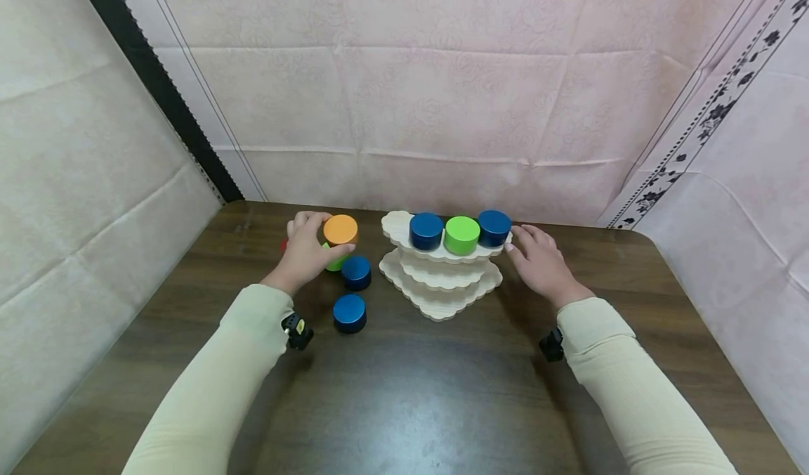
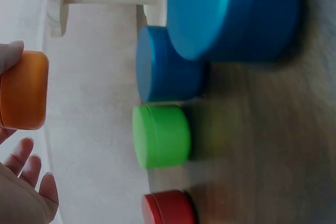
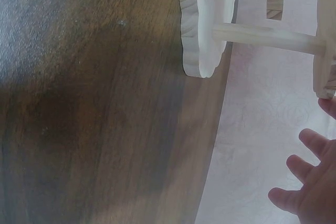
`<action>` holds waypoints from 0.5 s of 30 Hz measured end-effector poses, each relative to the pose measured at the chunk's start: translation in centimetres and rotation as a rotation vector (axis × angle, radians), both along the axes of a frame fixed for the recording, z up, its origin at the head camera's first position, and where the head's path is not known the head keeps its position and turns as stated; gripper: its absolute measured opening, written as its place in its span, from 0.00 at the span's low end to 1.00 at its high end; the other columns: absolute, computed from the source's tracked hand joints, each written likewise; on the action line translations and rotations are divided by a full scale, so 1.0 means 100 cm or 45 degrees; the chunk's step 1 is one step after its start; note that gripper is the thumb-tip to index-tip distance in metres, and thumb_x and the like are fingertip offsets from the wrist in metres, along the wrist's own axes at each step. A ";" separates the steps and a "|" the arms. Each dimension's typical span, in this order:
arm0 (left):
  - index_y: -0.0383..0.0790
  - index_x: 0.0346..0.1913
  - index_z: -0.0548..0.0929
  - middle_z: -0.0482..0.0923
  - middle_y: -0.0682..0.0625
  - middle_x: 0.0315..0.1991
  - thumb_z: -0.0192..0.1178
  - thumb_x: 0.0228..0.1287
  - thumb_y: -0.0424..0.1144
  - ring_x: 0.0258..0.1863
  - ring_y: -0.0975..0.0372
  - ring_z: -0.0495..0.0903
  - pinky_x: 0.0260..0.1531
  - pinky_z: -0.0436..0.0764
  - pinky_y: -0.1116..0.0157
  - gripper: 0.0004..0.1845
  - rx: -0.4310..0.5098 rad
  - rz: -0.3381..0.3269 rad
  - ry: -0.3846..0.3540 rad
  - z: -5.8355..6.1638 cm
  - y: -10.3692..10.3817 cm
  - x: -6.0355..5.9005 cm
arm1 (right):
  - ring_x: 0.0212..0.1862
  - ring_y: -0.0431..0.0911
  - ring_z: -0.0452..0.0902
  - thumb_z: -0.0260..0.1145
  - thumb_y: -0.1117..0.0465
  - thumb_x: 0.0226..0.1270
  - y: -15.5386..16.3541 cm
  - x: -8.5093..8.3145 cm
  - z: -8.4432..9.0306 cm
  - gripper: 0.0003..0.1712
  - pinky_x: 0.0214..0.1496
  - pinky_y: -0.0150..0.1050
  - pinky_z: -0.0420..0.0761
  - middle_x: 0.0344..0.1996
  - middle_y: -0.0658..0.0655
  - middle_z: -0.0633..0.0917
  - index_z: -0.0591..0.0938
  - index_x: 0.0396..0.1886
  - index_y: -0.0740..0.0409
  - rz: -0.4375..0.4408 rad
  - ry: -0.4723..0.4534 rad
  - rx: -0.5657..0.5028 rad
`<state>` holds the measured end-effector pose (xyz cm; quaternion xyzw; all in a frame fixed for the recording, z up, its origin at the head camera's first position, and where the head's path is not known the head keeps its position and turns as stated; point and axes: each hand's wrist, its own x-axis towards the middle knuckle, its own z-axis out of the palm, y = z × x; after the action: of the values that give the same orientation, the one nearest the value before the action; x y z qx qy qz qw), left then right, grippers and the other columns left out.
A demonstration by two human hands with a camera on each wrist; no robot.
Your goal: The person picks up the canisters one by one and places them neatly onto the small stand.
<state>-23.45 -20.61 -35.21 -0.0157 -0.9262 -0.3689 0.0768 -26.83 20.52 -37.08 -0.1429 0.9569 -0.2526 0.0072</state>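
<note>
Between its thumb and fingers my left hand [image 1: 305, 251] pinches an orange round tin [image 1: 341, 228], raised off the table in the left wrist view. A pale wooden tiered stand [image 1: 436, 299] with scalloped edges stands at the middle back. Its top tier carries a blue tin [image 1: 426, 232], a green tin [image 1: 462, 237] and another blue tin [image 1: 494, 230] in a row. My right hand [image 1: 542, 264] has its fingers spread, its fingertips right at the top tier's right edge and no object in its grasp.
Left of the stand, two blue tins [image 1: 350, 313] stand on the brown wooden table [image 1: 411, 391]. Behind them come a green tin [image 2: 161, 136] and a red tin [image 2: 169, 208], partly hidden by my left hand in the head view. Pale cloth [image 1: 392, 95] hangs along the table's back and sides.
</note>
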 end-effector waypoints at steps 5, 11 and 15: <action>0.37 0.66 0.67 0.60 0.39 0.61 0.69 0.56 0.51 0.59 0.48 0.53 0.56 0.65 0.47 0.39 0.009 -0.014 -0.001 0.008 0.011 -0.004 | 0.72 0.68 0.41 0.39 0.42 0.78 -0.001 0.001 0.000 0.36 0.67 0.70 0.44 0.73 0.69 0.52 0.55 0.75 0.60 -0.003 -0.006 -0.009; 0.38 0.64 0.69 0.62 0.40 0.58 0.69 0.56 0.51 0.58 0.49 0.54 0.55 0.64 0.47 0.37 0.031 -0.042 0.034 0.016 0.024 -0.011 | 0.72 0.69 0.41 0.39 0.42 0.78 -0.001 0.001 0.000 0.36 0.67 0.70 0.45 0.73 0.69 0.52 0.55 0.75 0.60 -0.005 -0.005 -0.005; 0.38 0.63 0.70 0.62 0.40 0.58 0.70 0.55 0.50 0.59 0.49 0.54 0.56 0.64 0.47 0.36 0.045 -0.057 0.053 0.019 0.034 -0.015 | 0.73 0.68 0.41 0.39 0.43 0.78 -0.001 0.000 0.000 0.36 0.67 0.70 0.45 0.73 0.69 0.52 0.55 0.75 0.60 -0.010 -0.007 -0.003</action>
<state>-24.92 -17.23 -33.29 -0.0426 -0.9171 -0.3864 0.0882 -26.80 20.46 -37.10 -0.1385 0.9572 -0.2541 0.0086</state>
